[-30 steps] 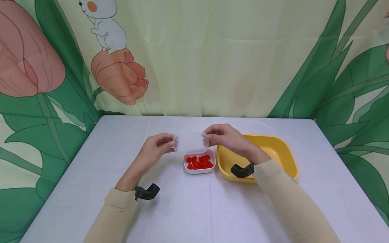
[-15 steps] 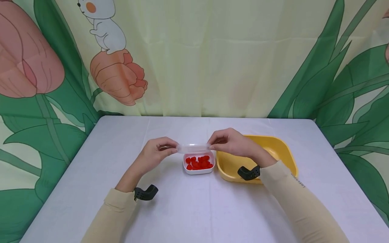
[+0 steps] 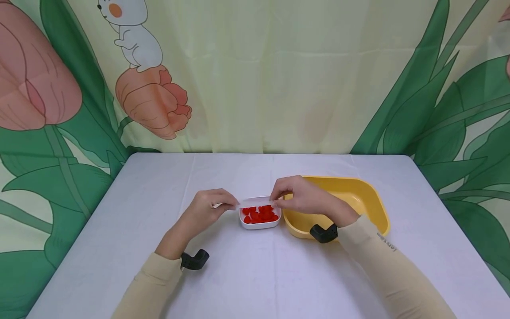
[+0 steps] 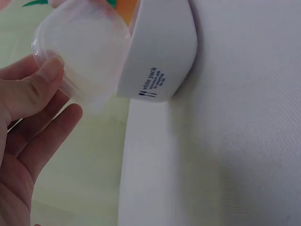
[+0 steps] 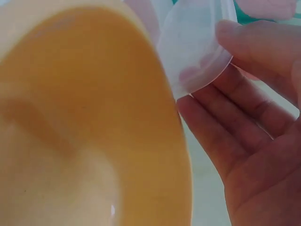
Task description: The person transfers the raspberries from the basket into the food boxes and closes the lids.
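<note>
A clear plastic lid (image 4: 91,52) is held between both hands at the far side of a small white container (image 3: 260,226). Red pieces (image 3: 260,216) lie inside that container, and printed words show on its wall in the left wrist view. My left hand (image 3: 209,208) pinches one end of the lid between thumb and fingers. The opposite end is pinched by my right hand (image 3: 303,197), just over the left rim of a yellow tub (image 3: 372,199). The lid stands tilted, close to the container's rim; whether they touch, I cannot tell.
The yellow tub is just right of the container, its left part under my right hand and wrist. A white cloth covers the table (image 3: 239,274). Behind it hangs a printed curtain (image 3: 279,97).
Both hands have brought the lid down toward the container's far rim. It was higher and faced the camera more broadly a second ago. The container and tub have stayed in place.
</note>
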`<action>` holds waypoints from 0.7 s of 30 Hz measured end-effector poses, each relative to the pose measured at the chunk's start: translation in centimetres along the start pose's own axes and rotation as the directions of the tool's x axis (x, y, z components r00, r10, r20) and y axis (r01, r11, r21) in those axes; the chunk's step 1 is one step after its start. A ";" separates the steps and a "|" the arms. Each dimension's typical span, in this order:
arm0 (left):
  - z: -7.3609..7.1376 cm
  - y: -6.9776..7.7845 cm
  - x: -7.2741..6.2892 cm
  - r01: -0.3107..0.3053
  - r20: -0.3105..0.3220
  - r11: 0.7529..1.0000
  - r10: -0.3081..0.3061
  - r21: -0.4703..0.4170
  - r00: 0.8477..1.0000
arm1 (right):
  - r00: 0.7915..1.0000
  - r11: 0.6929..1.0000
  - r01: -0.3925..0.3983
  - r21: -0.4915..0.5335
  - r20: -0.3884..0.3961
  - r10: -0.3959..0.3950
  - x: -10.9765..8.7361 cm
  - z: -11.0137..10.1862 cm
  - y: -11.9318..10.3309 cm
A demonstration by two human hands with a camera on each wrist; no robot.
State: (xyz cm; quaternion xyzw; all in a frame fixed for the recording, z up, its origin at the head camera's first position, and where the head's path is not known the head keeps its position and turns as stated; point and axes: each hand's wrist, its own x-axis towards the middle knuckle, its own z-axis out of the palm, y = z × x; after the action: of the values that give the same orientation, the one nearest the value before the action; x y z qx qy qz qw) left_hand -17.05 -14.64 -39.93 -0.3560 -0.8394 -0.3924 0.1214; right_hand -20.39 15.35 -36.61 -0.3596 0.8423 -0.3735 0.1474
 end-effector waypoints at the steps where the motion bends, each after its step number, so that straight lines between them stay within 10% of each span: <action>1: 0.2 0.0 -0.1 -0.024 0.002 1.000 0.024 0.016 1.000 | 1.000 1.000 0.004 -0.018 0.005 -0.004 0.0 0.1 -0.1; 9: 0.9 0.2 -0.5 -0.183 0.001 0.971 0.185 0.151 0.983 | 0.998 0.991 0.050 -0.126 0.041 -0.045 -0.1 0.4 -0.5; 21: 1.1 1.0 -0.5 -0.261 0.061 0.929 0.254 0.261 0.965 | 0.998 0.965 0.052 -0.255 0.051 -0.041 0.1 0.6 -1.7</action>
State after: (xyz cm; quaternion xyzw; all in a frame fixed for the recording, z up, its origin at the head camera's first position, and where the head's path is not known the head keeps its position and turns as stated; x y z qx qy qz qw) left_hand -15.91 -13.64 -40.30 -0.4485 -0.8320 -0.2520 0.2076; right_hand -19.28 14.17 -35.77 -0.4038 0.8713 -0.2565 0.1100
